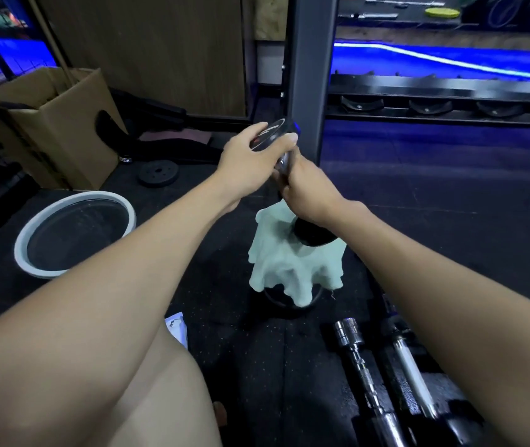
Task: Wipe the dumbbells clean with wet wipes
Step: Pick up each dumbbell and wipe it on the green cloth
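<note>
Dim, blue-lit, soft focus, edges bent wide.

Bare floor [450, 201] lies open right of the raised dumbbell [284, 156]. Left, a basin [31, 227] and cardboard box [73, 124] crowd the way; a rack post [305, 75] stands just behind; bars [370, 375] lie near right, perhaps touching each other.

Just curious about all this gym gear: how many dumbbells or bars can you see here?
3. One dumbbell is held upright in both hands above the pale cloth. Two chrome bars lie on the floor at lower right: one beside the other. The cloth covers something dark, so more may be hidden.
</note>
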